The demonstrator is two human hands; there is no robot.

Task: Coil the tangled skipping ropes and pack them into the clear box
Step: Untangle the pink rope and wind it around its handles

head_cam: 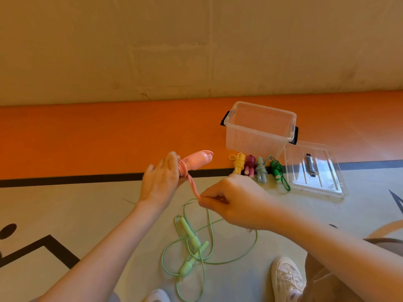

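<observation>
The clear box [259, 129] stands open on the orange floor strip, four coiled ropes [259, 167] just before it. Left of the box, the left hand [160, 182] grips the pink rope [193, 165] — handles wrapped — while the right hand [237, 201] pinches its cord taut. Below lies the green rope [194, 243] — loose.

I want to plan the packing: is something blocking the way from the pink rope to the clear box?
Nothing visible does. The pink skipping rope is held above the floor by both hands, and the clear plastic box stands open, its lid lying beside it.
</observation>
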